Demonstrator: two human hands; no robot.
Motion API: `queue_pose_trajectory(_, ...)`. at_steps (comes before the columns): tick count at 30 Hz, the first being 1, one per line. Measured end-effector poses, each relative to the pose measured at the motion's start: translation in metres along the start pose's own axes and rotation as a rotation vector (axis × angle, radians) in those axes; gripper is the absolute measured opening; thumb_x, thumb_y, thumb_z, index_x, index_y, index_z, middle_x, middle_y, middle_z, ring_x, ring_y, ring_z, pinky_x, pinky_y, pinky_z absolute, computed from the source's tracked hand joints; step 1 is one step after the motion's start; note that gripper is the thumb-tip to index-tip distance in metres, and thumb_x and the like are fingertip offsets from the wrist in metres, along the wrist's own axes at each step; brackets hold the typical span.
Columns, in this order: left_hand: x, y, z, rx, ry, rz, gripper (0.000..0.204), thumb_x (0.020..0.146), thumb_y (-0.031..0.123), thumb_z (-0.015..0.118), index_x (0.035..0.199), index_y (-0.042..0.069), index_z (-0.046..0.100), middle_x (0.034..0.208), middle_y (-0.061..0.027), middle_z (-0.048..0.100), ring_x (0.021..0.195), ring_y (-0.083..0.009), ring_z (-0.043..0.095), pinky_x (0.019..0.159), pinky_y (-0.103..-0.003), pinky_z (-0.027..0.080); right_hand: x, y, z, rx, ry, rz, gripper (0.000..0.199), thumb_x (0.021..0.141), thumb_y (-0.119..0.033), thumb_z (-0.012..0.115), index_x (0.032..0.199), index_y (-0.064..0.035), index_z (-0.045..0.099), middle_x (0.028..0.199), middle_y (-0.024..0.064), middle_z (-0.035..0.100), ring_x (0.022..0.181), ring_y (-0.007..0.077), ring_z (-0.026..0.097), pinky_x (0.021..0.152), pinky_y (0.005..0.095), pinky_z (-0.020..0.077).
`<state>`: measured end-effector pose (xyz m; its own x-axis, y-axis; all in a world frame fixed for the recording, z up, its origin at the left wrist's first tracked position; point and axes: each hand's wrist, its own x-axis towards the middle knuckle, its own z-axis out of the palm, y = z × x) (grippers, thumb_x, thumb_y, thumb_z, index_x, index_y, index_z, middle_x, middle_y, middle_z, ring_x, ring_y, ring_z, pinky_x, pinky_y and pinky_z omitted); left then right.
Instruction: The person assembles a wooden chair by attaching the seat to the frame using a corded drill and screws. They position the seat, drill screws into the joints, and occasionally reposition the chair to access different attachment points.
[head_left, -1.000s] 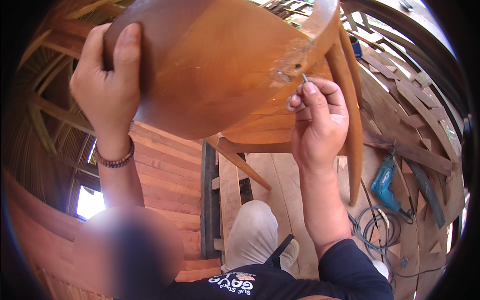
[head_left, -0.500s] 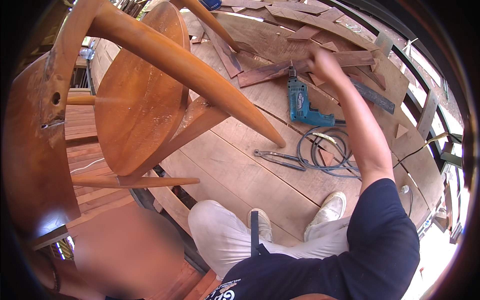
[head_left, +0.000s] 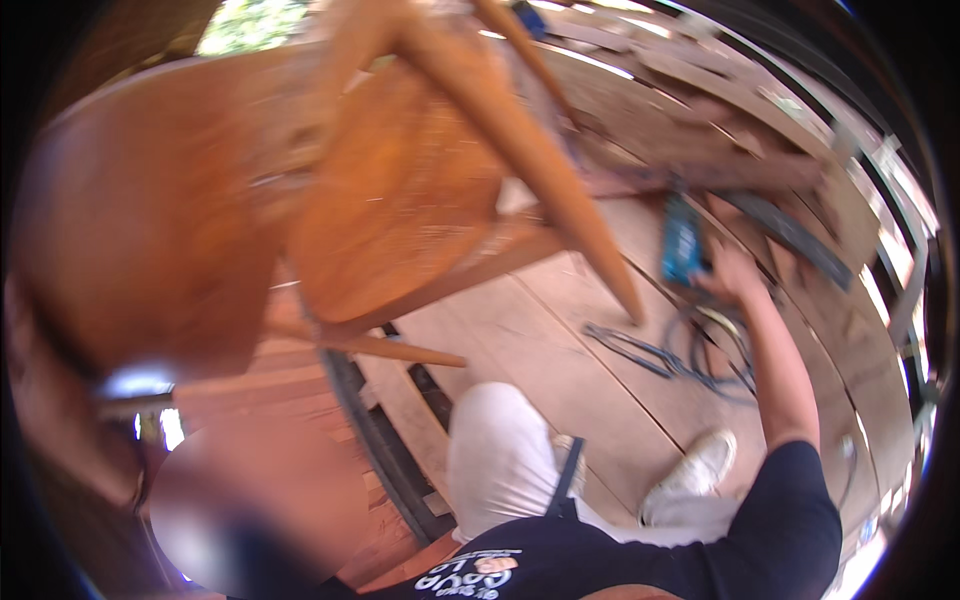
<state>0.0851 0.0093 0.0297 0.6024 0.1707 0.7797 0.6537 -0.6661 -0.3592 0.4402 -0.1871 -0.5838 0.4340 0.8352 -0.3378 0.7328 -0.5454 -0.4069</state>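
Observation:
An orange-brown wooden chair (head_left: 400, 200) lies tipped over in front of me, its legs pointing toward the right. My right hand (head_left: 735, 272) is down at the blue power drill (head_left: 682, 240), its fingers curled at the drill's handle, though motion smears them. The drill lies on the floorboards. Along the far left rim, my left hand (head_left: 50, 390) is by the chair's broad curved part; its fingers are hidden and blurred. Below the drill lies its coiled dark cable (head_left: 700, 375), with dark-handled pincers (head_left: 630, 350) beside it.
Several loose wood offcuts (head_left: 720, 170) are piled beyond the drill. A dark flat strip (head_left: 795, 240) lies right of it. Pale plywood boards (head_left: 560, 330) form the floor, with a gap (head_left: 430, 390) near my knee. Dark rails (head_left: 890, 270) edge the right side.
My right hand has come back from the wood offcuts to the drill's handle. The whole view has shifted, with the chair and floor now further right, and motion blurs it.

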Motion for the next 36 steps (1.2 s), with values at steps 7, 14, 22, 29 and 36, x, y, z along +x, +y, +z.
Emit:
queue_pose_trajectory(7, 0.027, 0.012, -0.026, -0.395, -0.492, -0.146, 0.033, 0.1, 0.023, 0.061, 0.117, -0.005, 0.063, 0.1, -0.0023, 0.067, 0.091, -0.0071, 0.058, 0.084, -0.02, 0.044, -0.022, -0.047, 0.048, -0.279, 0.38, 0.069, 0.1, 0.062, -0.01, 0.075, 0.15, 0.0035, 0.028, 0.112, 0.0156, 0.055, 0.096, 0.0363, 0.062, 0.082, 0.0432, 0.0547)
queue_pose_trajectory(14, 0.053, 0.032, -0.023, -0.445, -0.771, -0.071, 0.036, 0.099, 0.02, 0.06, 0.122, -0.007, 0.059, 0.104, -0.005, 0.067, 0.093, -0.0097, 0.06, 0.086, -0.023, 0.047, -0.066, -0.059, -0.01, 0.442, 0.571, 0.101, 0.089, 0.066, -0.015, 0.073, 0.147, -0.004, 0.04, 0.122, 0.0205, 0.056, 0.105, 0.0349, 0.063, 0.092, 0.042, 0.0515)
queue_pose_trajectory(22, 0.058, 0.017, -0.023, -0.494, -0.774, -0.03, 0.039, 0.097, 0.021, 0.062, 0.124, -0.006, 0.058, 0.108, -0.0062, 0.067, 0.098, -0.0109, 0.06, 0.088, -0.025, 0.047, -0.17, -0.116, -0.094, 1.836, 0.785, -0.213, 0.065, 0.077, -0.028, 0.073, 0.127, 0.0075, 0.05, 0.114, 0.0178, 0.06, 0.075, 0.0218, 0.065, 0.065, 0.0309, 0.0545)
queue_pose_trajectory(29, 0.07, 0.055, -0.015, -0.343, -0.819, 0.025, 0.029, 0.093, 0.018, 0.067, 0.113, -0.003, 0.061, 0.096, -0.0033, 0.065, 0.089, -0.0096, 0.058, 0.081, -0.023, 0.047, -0.21, -0.165, -0.102, 1.877, 0.811, -0.605, 0.092, 0.072, -0.045, 0.081, 0.136, 0.0093, 0.043, 0.119, 0.0261, 0.059, 0.104, 0.0362, 0.064, 0.094, 0.049, 0.0521)
queue_pose_trajectory(36, 0.086, 0.094, 0.003, 0.083, -0.933, 0.118, 0.036, 0.085, 0.031, 0.076, 0.096, -0.001, 0.062, 0.081, -0.0017, 0.06, 0.078, -0.0086, 0.053, 0.072, -0.024, 0.045, -0.166, -0.235, -0.048, 2.255, 0.107, -0.519, 0.096, 0.069, -0.043, 0.089, 0.139, 0.0044, 0.044, 0.121, 0.0215, 0.062, 0.113, 0.0335, 0.062, 0.097, 0.0475, 0.0516)
